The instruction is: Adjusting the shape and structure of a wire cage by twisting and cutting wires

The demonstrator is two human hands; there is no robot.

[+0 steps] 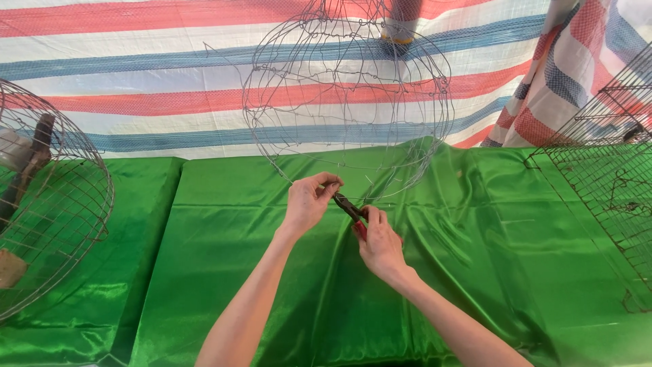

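right hand [380, 243] grasping red-handled pliers [352, 209]; left hand [307, 202] pinching wire frame [346, 102] above green cloth [231, 224].

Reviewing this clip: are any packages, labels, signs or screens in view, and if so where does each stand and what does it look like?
None in view: no package, label, sign or screen.
What shows instead: both hands, left hand and right hand, at the round wire frame with red-handled pliers, over green satin cloth, before a red, white and blue striped tarp.
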